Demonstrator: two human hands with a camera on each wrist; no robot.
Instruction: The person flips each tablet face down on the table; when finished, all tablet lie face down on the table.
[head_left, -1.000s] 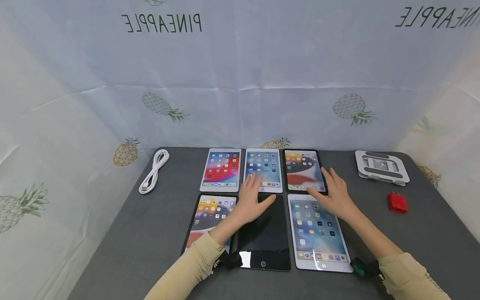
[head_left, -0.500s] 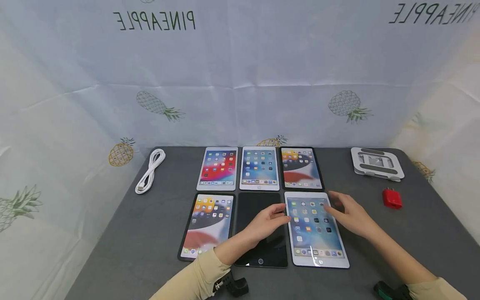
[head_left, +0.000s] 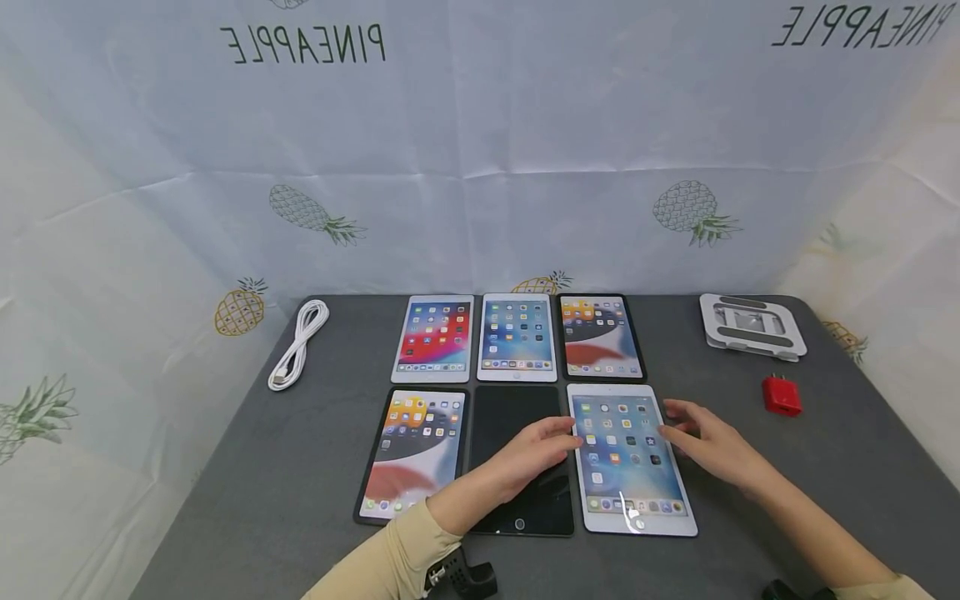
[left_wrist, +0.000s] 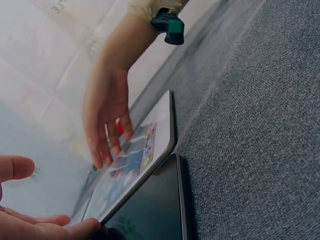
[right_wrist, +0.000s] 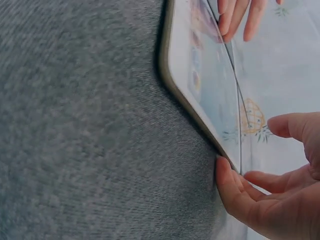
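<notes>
The white tablet (head_left: 630, 457) lies flat at the front right of six tablets on the grey desk (head_left: 825, 467), not yet lifted. The left hand (head_left: 534, 450) and right hand (head_left: 712, 446) flank its edges with fingers loosely spread, gripping nothing. Taking hold seems still to come.

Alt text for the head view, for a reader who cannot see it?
Two hands, left hand and right hand, flank a lit white tablet at the front right of six tablets on a grey table. A dark tablet lies beside it.
</notes>
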